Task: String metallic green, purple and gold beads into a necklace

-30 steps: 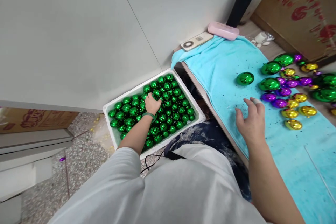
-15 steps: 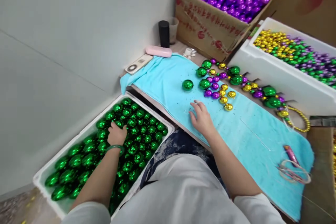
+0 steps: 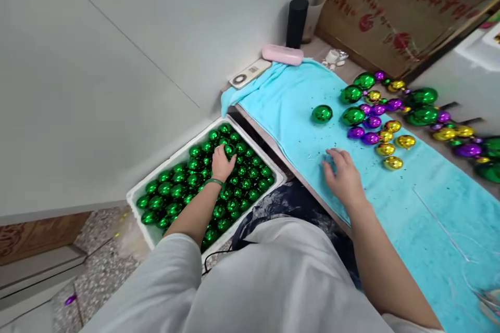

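Observation:
My left hand [image 3: 222, 162] reaches down into a white foam box [image 3: 177, 156] on the floor, filled with shiny green balls [image 3: 242, 182]. Its fingers curl over the balls; whether one is gripped is hidden. My right hand [image 3: 344, 177] rests palm down on the blue towel [image 3: 289, 104] that covers the table, fingers spread and holding nothing. One green ball [image 3: 322, 113] lies alone on the towel beyond that hand. Further right, a string of green, purple and gold balls [image 3: 375, 119] lies on the towel.
A phone [image 3: 250, 73], a pink case [image 3: 282, 54] and a black cylinder [image 3: 297, 22] stand at the table's far end by the grey wall. A cardboard box [image 3: 394, 5] and a white foam box [image 3: 469, 67] stand at the back right. Speckled floor lies at the left.
The view has swung back left and down. My left hand stays among the green balls, shifted slightly across the box. My right hand remains flat on the towel.

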`<state>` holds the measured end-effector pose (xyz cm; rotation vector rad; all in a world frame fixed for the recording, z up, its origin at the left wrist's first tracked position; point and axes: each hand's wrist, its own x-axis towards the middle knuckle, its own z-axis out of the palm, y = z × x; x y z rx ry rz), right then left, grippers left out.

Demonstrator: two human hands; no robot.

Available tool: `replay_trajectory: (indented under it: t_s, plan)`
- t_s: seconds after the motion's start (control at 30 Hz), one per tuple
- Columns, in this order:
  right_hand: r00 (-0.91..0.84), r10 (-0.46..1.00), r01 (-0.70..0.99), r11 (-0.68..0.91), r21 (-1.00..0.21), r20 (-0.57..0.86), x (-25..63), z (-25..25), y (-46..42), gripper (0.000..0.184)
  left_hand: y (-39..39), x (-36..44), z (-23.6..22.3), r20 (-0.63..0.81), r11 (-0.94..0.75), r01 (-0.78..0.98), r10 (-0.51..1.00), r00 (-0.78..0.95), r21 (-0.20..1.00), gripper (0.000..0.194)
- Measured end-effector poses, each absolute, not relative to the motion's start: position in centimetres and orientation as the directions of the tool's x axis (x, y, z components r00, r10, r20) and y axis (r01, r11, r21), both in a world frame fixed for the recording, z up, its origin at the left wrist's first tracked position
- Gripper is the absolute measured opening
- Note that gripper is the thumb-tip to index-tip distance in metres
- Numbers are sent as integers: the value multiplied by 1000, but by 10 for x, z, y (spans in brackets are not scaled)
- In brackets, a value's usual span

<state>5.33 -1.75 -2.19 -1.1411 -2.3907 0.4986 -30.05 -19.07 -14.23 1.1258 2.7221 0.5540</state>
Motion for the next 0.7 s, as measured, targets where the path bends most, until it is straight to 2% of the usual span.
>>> replay_trajectory:
  t_s: [0.07,0.13,0.3,0.37,0.43,0.53,0.63,0.7]
  plan:
    - [-581,785,637,603,-481,214,49,-19,-21,37,-185,-298,-147,9,569,719,782,-623,399,62]
    - [-604,777,643,606,-468,176,44,-14,-24,37,-182,-297,-152,5,556,730,794,-608,396,60]
    - [-576,811,696,552,-459,102,42,-2,-23,37,-185,-308,-161,-36,614,662,745,-667,430,67]
    - [-554,826,707,531,-467,99,47,2,-22,37,-185,-308,-151,41,606,629,703,-710,487,70]
    - [-537,837,713,516,-475,104,54,5,-22,37,-177,-304,-129,191,515,652,685,-703,556,73]
    - [-509,851,719,502,-481,128,67,8,-20,36,-138,-292,-75,364,290,735,722,-589,613,76]
    - [-468,867,732,487,-477,168,82,11,-18,35,-65,-278,-15,369,126,749,809,-457,651,76]
    - [-446,876,741,476,-474,184,93,12,-18,34,-6,-269,16,277,62,747,906,-321,662,71]
